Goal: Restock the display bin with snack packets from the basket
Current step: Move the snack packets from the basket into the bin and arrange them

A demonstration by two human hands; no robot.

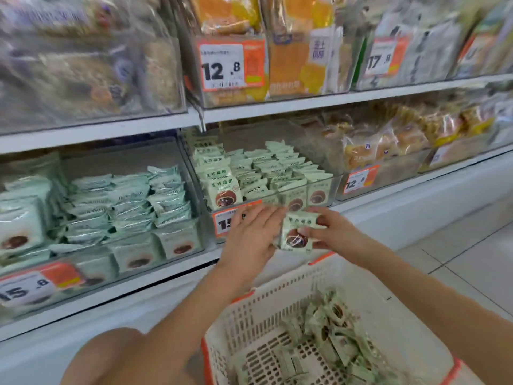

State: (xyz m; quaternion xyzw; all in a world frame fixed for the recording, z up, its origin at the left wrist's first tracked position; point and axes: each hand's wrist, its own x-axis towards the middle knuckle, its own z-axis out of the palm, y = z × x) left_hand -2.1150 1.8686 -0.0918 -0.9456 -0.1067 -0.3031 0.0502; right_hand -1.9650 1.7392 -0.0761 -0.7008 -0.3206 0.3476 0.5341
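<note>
A pale green snack packet (297,232) with a brown round picture is held upright just in front of the clear display bin (322,187). My right hand (331,230) pinches its right side. My left hand (254,232) lies flat with straight fingers against the packet's left side. The bin holds several rows of the same green packets (261,170). Below, the white basket (277,301) with orange trim holds several more green packets (330,337) loose on its floor.
Another clear bin (116,240) of mint green packets stands to the left on the same shelf. Bread bags fill a bin (385,151) to the right and the shelf above. Orange price tags (231,66) hang on the bin fronts. Tiled floor (477,257) lies at right.
</note>
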